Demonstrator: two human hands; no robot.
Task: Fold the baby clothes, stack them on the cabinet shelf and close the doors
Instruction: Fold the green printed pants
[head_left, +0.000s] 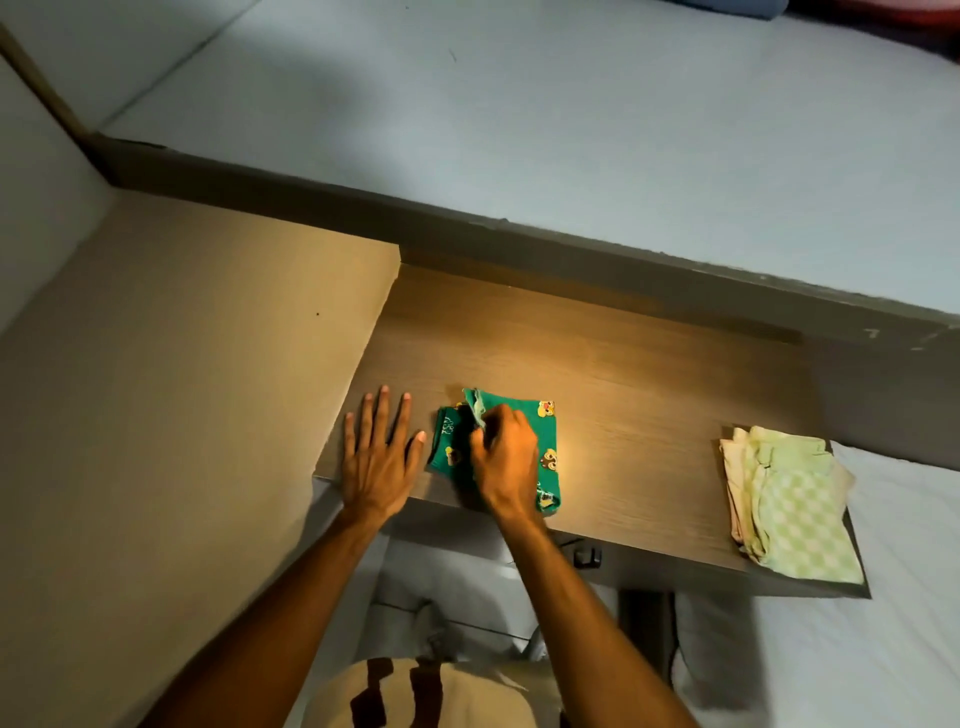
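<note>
Nearest the camera, at the bottom edge, is a beige garment with dark brown marks (415, 691) on the person, and both bare forearms reach up from there onto a brown wood-grain worktop (649, 415). A warm pool of light falls on the worktop around the hands; the rest of the room is dim.

The left hand (376, 457) lies flat on the worktop near its left end, fingers spread and straight, holding nothing, its thumb tip just beside the green cloth. The right hand (504, 457) rests on a green baby garment with cartoon prints (545, 447), its fingers curled in and pinching a lifted fold of the fabric at the garment's upper left. The garment lies near the front edge, partly folded, its long axis running from the front edge away toward the back.

Well apart, at the right end, sits a stack of folded pale yellow and green-checked clothes (789, 509).

Beyond the worktop, a dark ledge (519, 244) crosses the view, with a light grey-blue surface (519, 104) behind it.
</note>
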